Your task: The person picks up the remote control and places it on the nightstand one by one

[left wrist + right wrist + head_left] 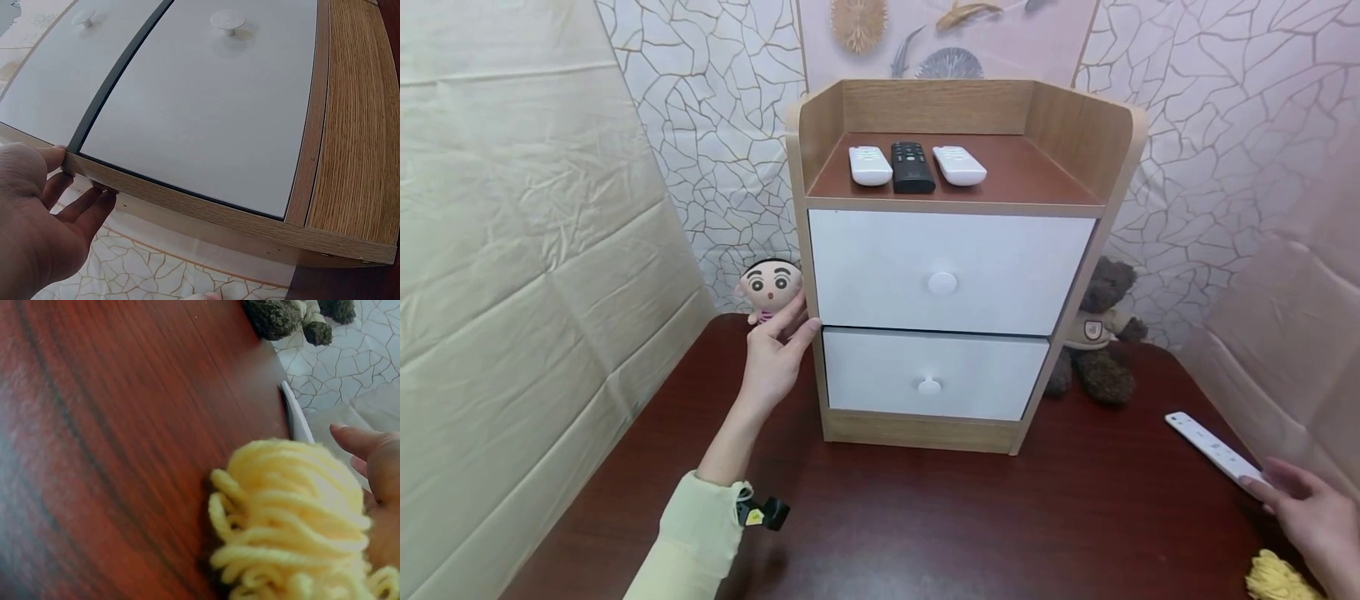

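Observation:
A small wooden cabinet with two white drawers stands on the table. My left hand holds its left front edge, thumb at the front near the gap between the drawers and fingers on the outer side. Both the upper drawer and the lower drawer sit closed, each with a round white knob. Far to the right, my right hand is at the near end of a white remote control, fingers spread. A bundle of yellow yarn hides part of that remote in the right wrist view.
On the cabinet's top lie a white remote, a black remote and another white remote. A plush doll sits behind the cabinet's left side, a dark teddy bear at its right. Cloth hangs along both table sides.

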{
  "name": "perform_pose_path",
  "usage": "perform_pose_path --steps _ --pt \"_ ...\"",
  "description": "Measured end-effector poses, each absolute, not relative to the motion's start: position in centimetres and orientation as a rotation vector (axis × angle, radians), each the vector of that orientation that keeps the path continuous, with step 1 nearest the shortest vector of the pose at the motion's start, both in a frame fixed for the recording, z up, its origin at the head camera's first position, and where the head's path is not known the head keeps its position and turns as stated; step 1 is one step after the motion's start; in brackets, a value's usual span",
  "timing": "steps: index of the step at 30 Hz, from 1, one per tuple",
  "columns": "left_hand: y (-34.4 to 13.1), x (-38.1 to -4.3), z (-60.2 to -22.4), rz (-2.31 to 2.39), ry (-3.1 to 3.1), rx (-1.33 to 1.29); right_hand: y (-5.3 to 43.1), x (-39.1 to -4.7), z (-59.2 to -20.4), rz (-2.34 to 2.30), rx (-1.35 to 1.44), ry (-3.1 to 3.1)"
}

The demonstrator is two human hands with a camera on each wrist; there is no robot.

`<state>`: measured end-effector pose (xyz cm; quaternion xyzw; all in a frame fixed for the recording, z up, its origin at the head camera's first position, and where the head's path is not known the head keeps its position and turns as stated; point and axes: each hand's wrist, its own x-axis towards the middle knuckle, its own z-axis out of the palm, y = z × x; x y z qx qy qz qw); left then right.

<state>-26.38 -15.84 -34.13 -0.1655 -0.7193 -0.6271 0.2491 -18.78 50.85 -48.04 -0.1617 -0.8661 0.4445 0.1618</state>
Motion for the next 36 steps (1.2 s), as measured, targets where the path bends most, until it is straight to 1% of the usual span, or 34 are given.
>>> perform_pose_path --steps 4,8,18,29,36 --pt "-15.84 -26.35 -34.13 -1.710 -1.960 -0.451 51.05 -18.70 -48.49 1.283 -0.490 -2.451" --pt "-15.85 -26.34 -34.12 -1.694 -1.959 -0.456 51.04 -19.03 -48.72 1.292 -0.591 -2.439" --pt "-15.85 -26.34 -34.16 -1.696 -1.952 -0.461 50.73 -19.47 -48.15 1.128 -0.675 -2.584" --pt "-15.84 -26.19 -34.07 -1.694 -1.958 -0.453 50.39 -19.00 -48.17 0.752 -0.538 -2.719" --pt "-15.82 -26.19 -34.03 -1.686 -1.964 -0.455 50.26 -19.24 -48.10 0.750 -0.587 -2.727"
